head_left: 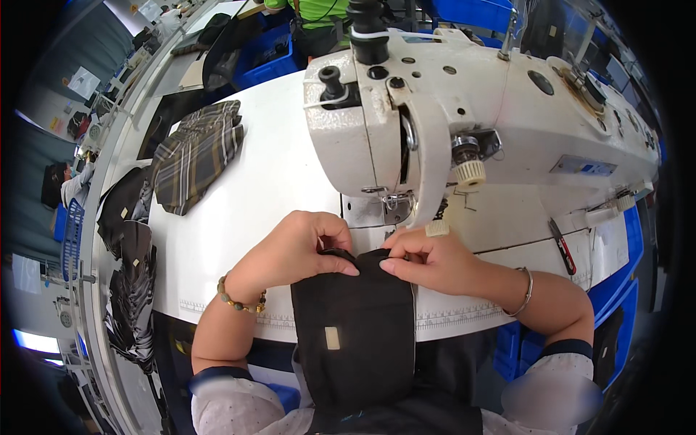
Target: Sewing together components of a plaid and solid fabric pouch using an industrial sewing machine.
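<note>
A piece of black fabric (pixel 362 312) with a small pale sticker hangs over the front edge of the white sewing table (pixel 279 152). My left hand (pixel 308 246) pinches its upper left edge between thumb and fingers. At the upper right edge, my right hand (pixel 428 261) grips the same fabric. The fabric dips slightly between the two hands. Just beyond them is the needle area of a white sewing machine (pixel 395 206). I cannot tell whether the fabric's top edge reaches under the presser foot.
Plaid fabric (pixel 199 156) lies on the table at the left. Dark fabric pieces (pixel 134 268) are draped along the left side. A red and black cutter (pixel 562 246) rests at the right, near a blue bin (pixel 616 326). A person in green (pixel 319 14) is at the far side.
</note>
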A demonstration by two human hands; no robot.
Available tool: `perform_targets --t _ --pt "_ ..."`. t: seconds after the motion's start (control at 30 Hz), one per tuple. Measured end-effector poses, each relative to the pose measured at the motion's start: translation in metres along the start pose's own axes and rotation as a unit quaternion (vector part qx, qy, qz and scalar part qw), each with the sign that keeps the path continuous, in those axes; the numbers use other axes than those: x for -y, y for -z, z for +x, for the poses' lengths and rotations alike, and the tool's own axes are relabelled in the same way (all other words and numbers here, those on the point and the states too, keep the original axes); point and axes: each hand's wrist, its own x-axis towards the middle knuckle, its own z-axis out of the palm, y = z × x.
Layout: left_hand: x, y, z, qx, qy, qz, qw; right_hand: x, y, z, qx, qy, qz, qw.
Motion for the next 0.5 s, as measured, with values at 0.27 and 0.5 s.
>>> perform_targets --t 0.27,0.5 --pt "-0.0039 -0.0044 0.0007 0.016 0.012 -0.050 0.999 0.0026 0.0006 -0.0011 -0.016 -0.035 0.039 0.999" --pt "-0.0011 -0.0058 0.0026 0.049 0.012 -0.064 0.997 -0.0019 -0.0010 -0.0015 -0.023 -0.016 0.047 0.999"
